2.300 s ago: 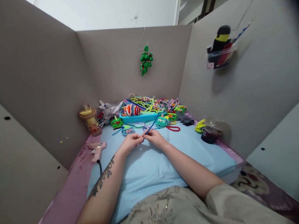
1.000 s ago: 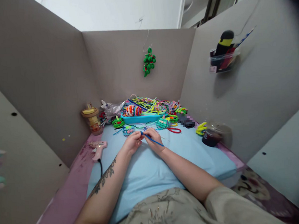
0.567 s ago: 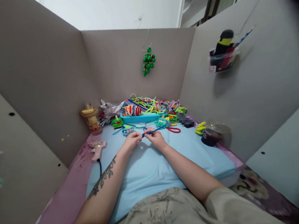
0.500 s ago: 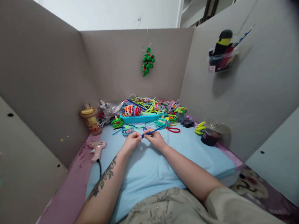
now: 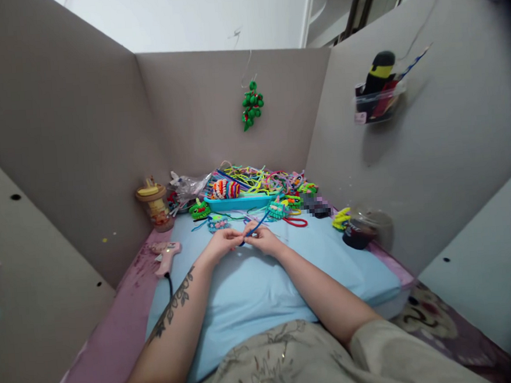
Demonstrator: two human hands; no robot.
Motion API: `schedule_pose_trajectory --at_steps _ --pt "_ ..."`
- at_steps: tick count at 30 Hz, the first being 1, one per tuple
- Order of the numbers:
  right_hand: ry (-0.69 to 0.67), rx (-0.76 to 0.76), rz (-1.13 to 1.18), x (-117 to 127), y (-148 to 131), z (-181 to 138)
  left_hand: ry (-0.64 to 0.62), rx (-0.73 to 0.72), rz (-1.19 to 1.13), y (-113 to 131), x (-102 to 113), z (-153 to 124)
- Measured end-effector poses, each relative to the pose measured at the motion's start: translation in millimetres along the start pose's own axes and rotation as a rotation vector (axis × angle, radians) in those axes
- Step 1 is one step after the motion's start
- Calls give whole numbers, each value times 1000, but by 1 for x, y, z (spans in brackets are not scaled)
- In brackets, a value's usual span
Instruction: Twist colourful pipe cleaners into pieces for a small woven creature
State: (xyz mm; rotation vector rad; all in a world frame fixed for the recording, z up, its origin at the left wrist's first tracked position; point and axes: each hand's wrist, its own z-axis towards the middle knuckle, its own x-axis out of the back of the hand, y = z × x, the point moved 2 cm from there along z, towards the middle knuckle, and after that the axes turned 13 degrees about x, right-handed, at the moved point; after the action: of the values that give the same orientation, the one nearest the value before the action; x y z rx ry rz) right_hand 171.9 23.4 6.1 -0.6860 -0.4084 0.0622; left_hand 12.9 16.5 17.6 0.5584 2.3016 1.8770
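Over the middle of the light blue cloth (image 5: 254, 296), my left hand (image 5: 224, 242) and my right hand (image 5: 264, 239) meet fingertip to fingertip. Both pinch a dark blue pipe cleaner (image 5: 258, 224), whose free end slants up to the right. A short bit of it shows below the fingers; the rest is hidden by them. Just beyond my hands lie a blue-and-pink fuzzy piece (image 5: 218, 222) and a teal fuzzy piece (image 5: 278, 208). A red loop (image 5: 296, 222) is to the right of my right hand.
A blue tray (image 5: 243, 203) heaped with colourful pipe cleaners stands at the back. On the left are a pink glue gun (image 5: 168, 259) and a lidded cup (image 5: 154, 205). A dark-based clear tub (image 5: 360, 234) is at right. Grey panels (image 5: 232, 111) enclose the table on three sides.
My hands have dipped slightly and drawn closer together. The pipe cleaner's free end now points up more steeply, and a bit of it shows below the fingers.
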Motion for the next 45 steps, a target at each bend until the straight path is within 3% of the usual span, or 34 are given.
schedule_pose_trajectory --at_steps 7,18,24,35,40,45 --pt "-9 -57 66 0 2 -1 -66 55 17 -5 -1 1" --pt "186 -137 166 5 3 -1 -137 35 -48 -1 -5 -3" --pt "120 -99 84 0 1 -1 101 -88 -132 -1 0 6" --pt "189 11 -270 -4 -6 -1 177 -201 -13 -3 0 11" --pt "114 146 -488 -5 -13 -3 241 -278 108 -1 0 10" --pt "55 186 -687 -7 -16 -4 302 -360 218 -1 0 9"
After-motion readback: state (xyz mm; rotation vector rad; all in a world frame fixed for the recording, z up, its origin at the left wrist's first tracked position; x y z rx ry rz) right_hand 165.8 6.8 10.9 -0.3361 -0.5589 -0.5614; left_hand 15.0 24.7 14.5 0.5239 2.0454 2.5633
